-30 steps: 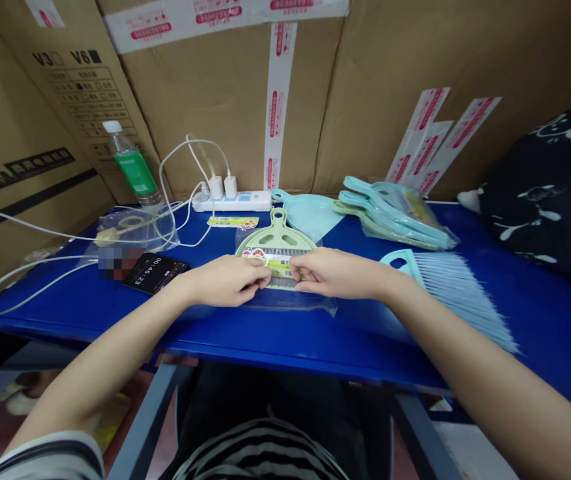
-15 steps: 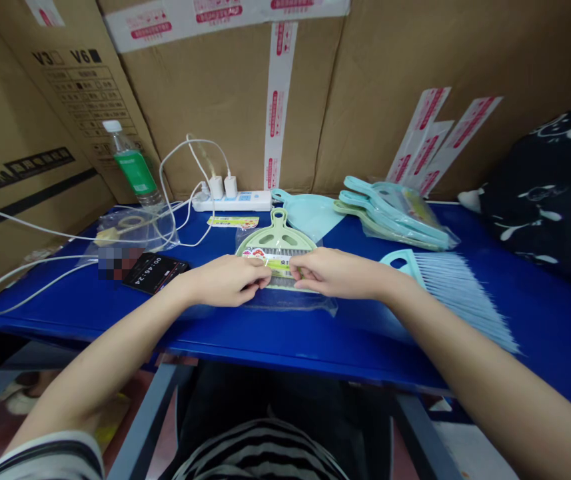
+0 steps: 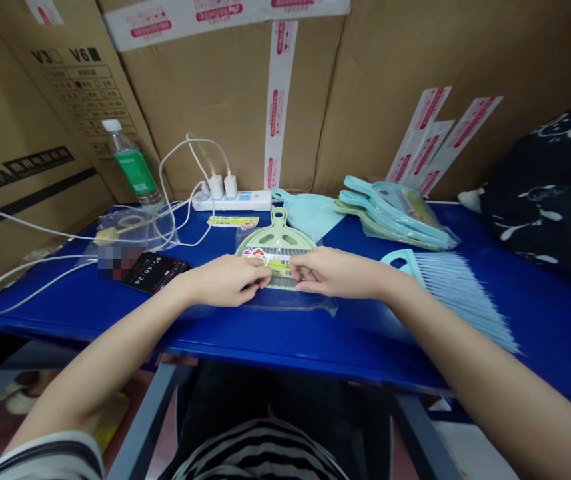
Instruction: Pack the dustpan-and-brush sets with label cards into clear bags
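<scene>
A green dustpan and brush set (image 3: 279, 236) lies in a clear plastic bag in front of me, its handle pointing away. A yellow-green printed label (image 3: 281, 267) crosses its grey bristles. My left hand (image 3: 232, 280) is closed at the set's left side, fingers curled inward against the bag. At the right side my right hand (image 3: 325, 272) is closed too, thumb and fingers pinched at the label's end. The fingertips are partly hidden, so the exact grip on bag or label is unclear.
Behind the set lie a loose light-blue dustpan (image 3: 310, 212) and a label strip (image 3: 234, 221). Bagged dustpan sets (image 3: 395, 213) are stacked back right, near a blue brush (image 3: 460, 287). A phone (image 3: 155, 272), bottle (image 3: 138, 170), power strip (image 3: 250, 200) and cables occupy the left.
</scene>
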Action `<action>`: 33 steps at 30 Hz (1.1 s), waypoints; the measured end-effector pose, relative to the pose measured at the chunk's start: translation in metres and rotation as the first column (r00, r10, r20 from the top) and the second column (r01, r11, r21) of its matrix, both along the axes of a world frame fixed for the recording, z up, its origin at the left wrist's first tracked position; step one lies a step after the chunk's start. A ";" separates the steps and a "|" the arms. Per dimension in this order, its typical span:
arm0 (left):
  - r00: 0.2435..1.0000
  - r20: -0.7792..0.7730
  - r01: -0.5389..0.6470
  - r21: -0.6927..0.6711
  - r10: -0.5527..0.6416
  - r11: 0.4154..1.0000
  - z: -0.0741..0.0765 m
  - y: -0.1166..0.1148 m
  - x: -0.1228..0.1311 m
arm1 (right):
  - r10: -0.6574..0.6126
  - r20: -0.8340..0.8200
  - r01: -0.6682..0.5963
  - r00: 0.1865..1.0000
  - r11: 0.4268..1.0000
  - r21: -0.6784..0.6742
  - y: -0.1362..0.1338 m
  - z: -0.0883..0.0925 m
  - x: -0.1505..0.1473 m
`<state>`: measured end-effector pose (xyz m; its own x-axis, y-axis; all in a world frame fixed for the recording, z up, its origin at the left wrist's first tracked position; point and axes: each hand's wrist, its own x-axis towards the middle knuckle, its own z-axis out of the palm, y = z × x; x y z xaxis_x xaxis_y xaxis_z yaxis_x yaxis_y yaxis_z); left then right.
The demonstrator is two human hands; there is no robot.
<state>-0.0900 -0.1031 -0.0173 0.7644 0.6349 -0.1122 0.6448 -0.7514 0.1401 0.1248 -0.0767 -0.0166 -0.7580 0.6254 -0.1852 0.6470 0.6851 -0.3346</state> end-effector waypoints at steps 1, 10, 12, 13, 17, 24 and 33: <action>1.000 0.001 0.000 0.000 0.000 1.000 0.000 0.000 0.000 | 0.000 0.000 0.000 1.000 1.000 0.001 0.000 0.000 0.000; 1.000 0.002 -0.002 0.002 0.002 1.000 -0.001 0.000 0.000 | 0.026 -0.025 -0.026 0.999 0.999 0.021 0.001 0.001 0.003; 1.000 0.000 -0.001 0.002 0.001 1.000 -0.001 0.000 0.000 | 0.041 -0.045 -0.041 0.998 0.999 0.012 0.002 0.002 0.004; 1.000 -0.002 -0.002 0.003 0.002 1.000 -0.001 0.000 0.000 | 0.049 -0.059 -0.049 0.997 0.999 0.008 0.003 0.002 0.004; 1.000 -0.010 -0.006 0.008 0.006 1.000 -0.001 -0.001 -0.001 | 0.058 -0.109 -0.055 0.992 0.998 0.031 0.007 0.003 0.007; 1.000 -0.001 0.000 0.011 0.000 1.000 -0.002 0.000 -0.001 | 0.043 -0.090 -0.043 0.995 0.999 0.000 0.013 0.000 0.013; 0.999 -0.001 -0.047 0.013 0.047 0.999 -0.001 0.000 -0.002 | 0.003 -0.051 -0.001 0.999 0.999 0.037 0.010 0.003 0.012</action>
<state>-0.0921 -0.1033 -0.0185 0.7333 0.6718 -0.1048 0.6798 -0.7219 0.1291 0.1366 -0.0667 -0.0136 -0.7674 0.6293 -0.1228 0.6281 0.6992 -0.3415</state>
